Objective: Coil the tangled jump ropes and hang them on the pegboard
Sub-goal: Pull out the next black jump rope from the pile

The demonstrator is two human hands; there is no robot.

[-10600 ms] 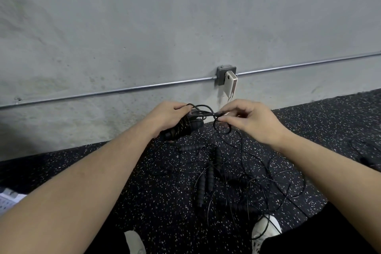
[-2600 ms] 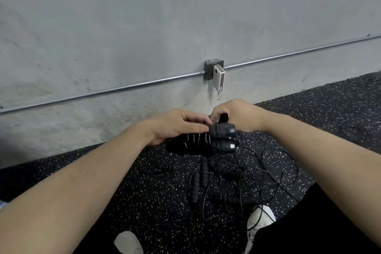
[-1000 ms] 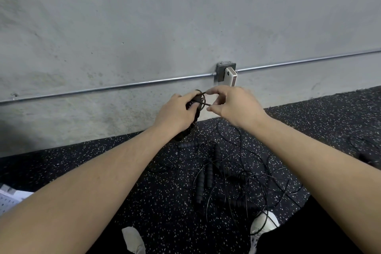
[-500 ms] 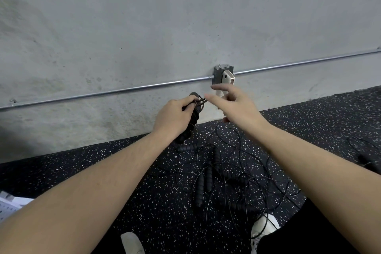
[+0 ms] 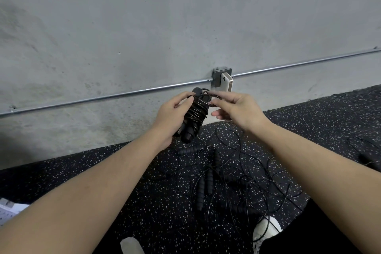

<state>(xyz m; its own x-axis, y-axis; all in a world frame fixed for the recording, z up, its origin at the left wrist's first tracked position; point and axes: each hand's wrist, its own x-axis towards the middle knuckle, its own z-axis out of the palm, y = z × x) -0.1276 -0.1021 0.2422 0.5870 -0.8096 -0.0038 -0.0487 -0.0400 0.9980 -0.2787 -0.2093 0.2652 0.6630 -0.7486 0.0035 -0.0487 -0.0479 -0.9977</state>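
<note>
Half a second ago the right hand [image 5: 237, 109] was stretched out, fingers reaching toward the top of the bundle; now it has closed in, thumb and forefinger pinching the loose black cord at the upper end of the wrapped jump rope [image 5: 194, 116]. The left hand [image 5: 173, 117] keeps its grip on that rope, fingers curled round the two handles with the cord wound about them, just above the middle of the frame. The bundle now stands more upright and more of its wound turns show, the lower handle ends pointing down toward the floor.

The tangled ropes [image 5: 222, 179] lie as before on the floor in the lower centre, several ribbed black handles amid thin looping cord, below the hands and apart from them.

The floor [image 5: 103, 181] is black rubber flecked with white. Behind it rises a grey concrete wall [image 5: 165, 16], crossed by a thin metal pipe [image 5: 103, 98] that runs slightly uphill to the right and passes through a small metal box [image 5: 218, 72], with a pale flat device [image 5: 226, 82] fixed on its front, just above the hands. A white shoe [image 5: 266, 231] shows at the lower right, and another shoe toe [image 5: 129, 245] at the bottom edge.
</note>
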